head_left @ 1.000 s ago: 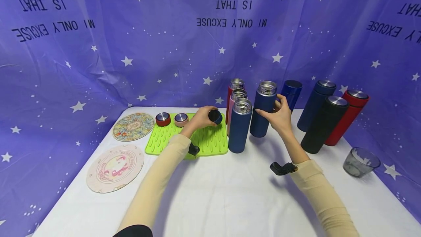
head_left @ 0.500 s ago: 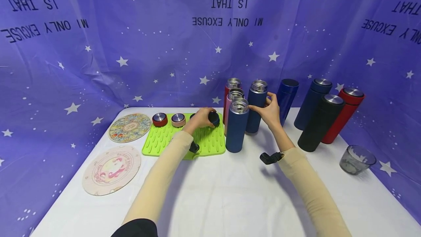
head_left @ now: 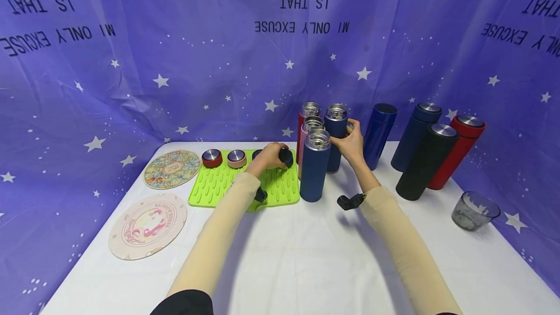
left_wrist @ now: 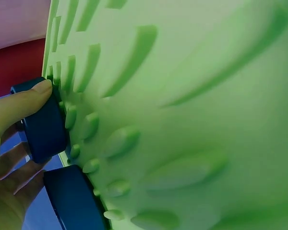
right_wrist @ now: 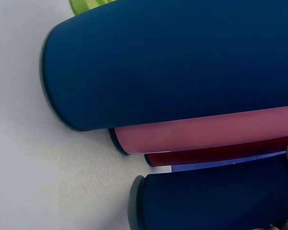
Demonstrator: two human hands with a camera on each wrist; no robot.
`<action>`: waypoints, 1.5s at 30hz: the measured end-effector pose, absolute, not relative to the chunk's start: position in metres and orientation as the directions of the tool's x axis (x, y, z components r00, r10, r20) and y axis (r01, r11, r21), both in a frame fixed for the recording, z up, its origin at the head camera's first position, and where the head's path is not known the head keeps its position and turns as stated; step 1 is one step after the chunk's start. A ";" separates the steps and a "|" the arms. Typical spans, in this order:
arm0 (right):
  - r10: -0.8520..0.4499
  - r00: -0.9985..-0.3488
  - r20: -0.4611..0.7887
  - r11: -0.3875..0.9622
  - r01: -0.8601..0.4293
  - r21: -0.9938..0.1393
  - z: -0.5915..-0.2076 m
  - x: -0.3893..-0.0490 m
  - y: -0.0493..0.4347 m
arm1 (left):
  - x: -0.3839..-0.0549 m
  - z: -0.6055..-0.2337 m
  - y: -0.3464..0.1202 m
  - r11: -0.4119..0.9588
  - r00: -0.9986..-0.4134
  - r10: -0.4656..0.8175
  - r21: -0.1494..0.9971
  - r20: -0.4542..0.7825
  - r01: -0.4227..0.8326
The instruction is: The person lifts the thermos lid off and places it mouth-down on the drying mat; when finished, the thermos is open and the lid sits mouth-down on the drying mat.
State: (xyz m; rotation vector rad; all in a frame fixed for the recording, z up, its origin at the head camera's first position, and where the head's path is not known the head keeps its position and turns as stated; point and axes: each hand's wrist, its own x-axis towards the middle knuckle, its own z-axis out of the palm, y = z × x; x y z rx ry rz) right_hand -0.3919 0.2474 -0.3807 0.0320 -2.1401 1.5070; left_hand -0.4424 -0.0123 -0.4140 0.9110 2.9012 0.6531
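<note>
Backdrop (head_left: 236,62), purple, starred: we read "ONLY EXCUSE" and "IS THAT", printed upside down and repeated; the red lettering above is cut off by the edge.

Pink round mat (head_left: 148,226), at the left of the bench (head_left: 297,256): a horse motif, with curved lettering we take for "RAINBOW HORSE". Behind it, a flowered mat (head_left: 172,169), its central script too small for us to read.

Green mat (head_left: 210,191), ribbed: bears a red cap (head_left: 212,158), a pink cap (head_left: 236,158) and a second blue cap (left_wrist: 77,199), the last partly hidden in the head view.

Left hand (head_left: 268,158): fingers narrow, pinching a dark blue cap (head_left: 286,158) by the mat's far right edge. We cannot tell whether it touches the mat.

Right hand (head_left: 352,145): fingers curled round an upright, uncapped blue bottle (head_left: 335,128). Just beside it stand three more uncapped bottles: the front blue bottle (head_left: 315,171), the pink bottle (right_wrist: 206,133) and the slim red bottle (right_wrist: 221,153).

Farther right, capped: a shiny blue bottle (head_left: 379,137), a navy bottle (head_left: 414,140), a black bottle (head_left: 426,164) and a tall red bottle (head_left: 455,154). In front of these, one glass bowl (head_left: 474,213), frosted pattern.
</note>
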 end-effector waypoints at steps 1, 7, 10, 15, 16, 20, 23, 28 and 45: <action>0.268 -0.864 0.426 0.378 -0.312 -0.872 -0.381 -0.393 0.247 | -0.443 -0.414 -0.012 0.741 -0.829 0.552 0.401 0.092 0.538; 0.266 -0.875 0.405 0.366 -0.297 -0.882 -0.385 -0.395 0.245 | -0.445 -0.417 -0.013 0.753 -0.831 0.553 0.391 0.061 0.530; 0.256 -0.877 0.407 0.361 -0.304 -0.882 -0.386 -0.394 0.245 | -0.445 -0.418 -0.013 0.754 -0.831 0.553 0.392 0.055 0.528; 0.205 -0.882 0.423 0.422 -0.310 -0.852 -0.385 -0.392 0.249 | -0.444 -0.416 -0.013 0.758 -0.832 0.552 0.385 0.049 0.526; 0.190 -0.886 0.423 0.440 -0.308 -0.844 -0.385 -0.391 0.250 | -0.443 -0.415 -0.013 0.760 -0.832 0.552 0.382 0.049 0.526; 0.140 -0.900 0.414 0.486 -0.301 -0.820 -0.385 -0.390 0.252 | -0.437 -0.409 -0.015 0.759 -0.833 0.550 0.384 0.054 0.526; 0.125 -0.908 0.399 0.487 -0.294 -0.822 -0.386 -0.389 0.254 | -0.430 -0.405 -0.018 0.752 -0.828 0.556 0.380 0.072 0.539; 0.116 -0.912 0.393 0.491 -0.291 -0.821 -0.388 -0.384 0.256 | -0.417 -0.400 -0.030 0.720 -0.804 0.581 0.380 0.126 0.581; 0.200 -0.854 0.481 0.478 -0.343 -0.808 -0.389 -0.343 0.262 | -0.347 -0.405 -0.083 0.663 -0.777 0.601 0.426 0.186 0.615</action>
